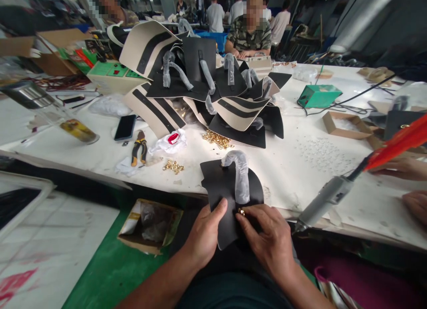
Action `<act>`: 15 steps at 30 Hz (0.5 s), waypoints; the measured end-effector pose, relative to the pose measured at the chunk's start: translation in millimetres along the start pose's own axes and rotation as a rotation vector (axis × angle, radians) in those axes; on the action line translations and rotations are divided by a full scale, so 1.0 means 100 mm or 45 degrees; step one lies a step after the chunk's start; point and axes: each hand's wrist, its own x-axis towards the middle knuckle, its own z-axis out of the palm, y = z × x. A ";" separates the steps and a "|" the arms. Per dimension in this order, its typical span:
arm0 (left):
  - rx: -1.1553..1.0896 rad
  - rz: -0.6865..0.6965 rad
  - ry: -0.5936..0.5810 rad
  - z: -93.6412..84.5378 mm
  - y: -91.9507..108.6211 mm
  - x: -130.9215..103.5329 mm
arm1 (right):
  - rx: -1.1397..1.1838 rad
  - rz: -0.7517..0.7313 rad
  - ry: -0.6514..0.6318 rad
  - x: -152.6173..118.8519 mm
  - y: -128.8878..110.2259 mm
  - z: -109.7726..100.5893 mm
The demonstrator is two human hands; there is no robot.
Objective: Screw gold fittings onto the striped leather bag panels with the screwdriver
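Note:
A black leather bag panel [222, 184] lies partly over the table's front edge, its lower end hanging toward my lap. Its curved handle [242, 180] is wrapped in clear plastic. My left hand [207, 231] grips the panel's left edge, thumb on top and fingers underneath. Between the thumb and index finger of my right hand [268, 233] is a small gold metal fitting [241, 212], pinched against the panel just below the handle's near end. More gold fittings [173, 166] lie in a small heap beyond my left hand, with a larger gold pile [218, 139] farther back.
Stacked bag panels [213, 86] fill the table's middle. Pliers [139, 149], a phone [125, 127] and a glass bottle [71, 124] lie to the left. A grey electric screwdriver [323, 202] hangs at right, near a co-worker's hands [400, 169]. A cardboard box [150, 224] sits below.

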 end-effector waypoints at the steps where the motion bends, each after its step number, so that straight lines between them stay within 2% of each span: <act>1: 0.022 0.011 -0.001 0.00 0.00 0.00 | -0.010 0.001 0.007 0.01 -0.01 0.00; 9: 0.097 0.037 0.062 -0.04 -0.03 0.00 | -0.077 -0.044 0.015 0.01 -0.03 0.01; 15: 0.256 0.143 0.098 -0.05 0.04 0.01 | -0.077 -0.219 -0.058 0.10 0.02 -0.07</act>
